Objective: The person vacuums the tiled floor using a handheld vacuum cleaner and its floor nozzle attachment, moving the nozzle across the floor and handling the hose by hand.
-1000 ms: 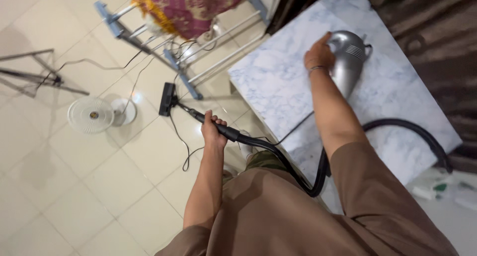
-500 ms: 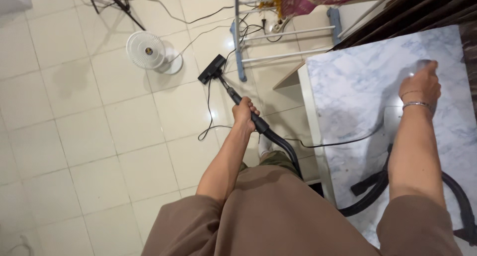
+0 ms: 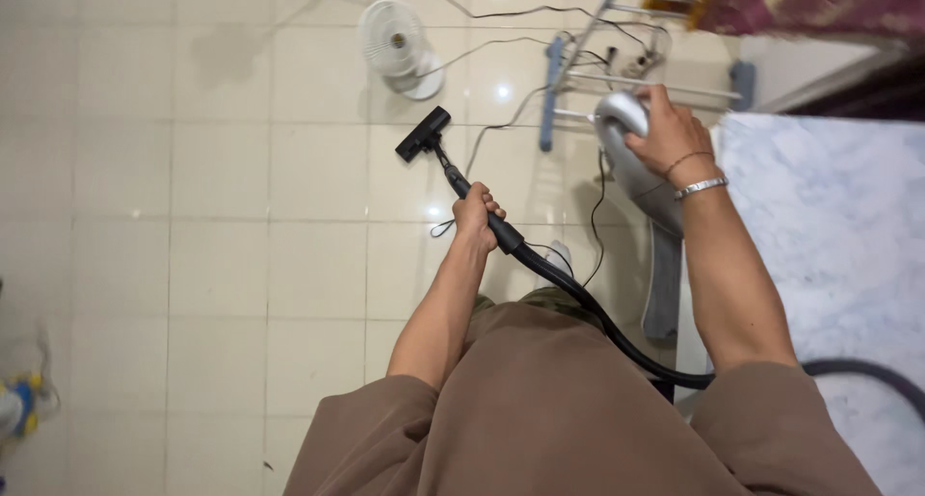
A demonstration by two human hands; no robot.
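- Head view: the left hand [image 3: 475, 214] is wrapped fully round the black wand [image 3: 479, 210] of a vacuum, fingers curled over the top and thumb below, with no gap showing.
- The wand's long axis runs from near right to far left; its far end carries a black floor nozzle [image 3: 423, 134], which rests on the tiled floor [image 3: 222, 265] and points away from the person.
- From the near end of the grip a black hose [image 3: 597, 321] curves to the right, crosses in front of the brown garment and passes under the right forearm.
- The right hand [image 3: 665, 135] is closed over the top of the silver vacuum body [image 3: 631, 173], fingers spread across its rounded far end. A bracelet sits on that wrist.
- The body is held off the floor, just left of the marble table [image 3: 829, 226]. Its long axis runs far to near, with the rounded end far and a grey part hanging down at the near end.
- A thin black cord [image 3: 595, 217] drops from the body towards the floor.
- On the far floor a small white fan [image 3: 395, 39] lies beside the nozzle, apart from it.
- Further right stands a blue and white rack [image 3: 617, 67] with patterned red cloth [image 3: 800, 0] over it; cables trail on the tiles about its foot.
- No labels or packages can be made out; something blurred, yellow and blue, lies at the left edge.
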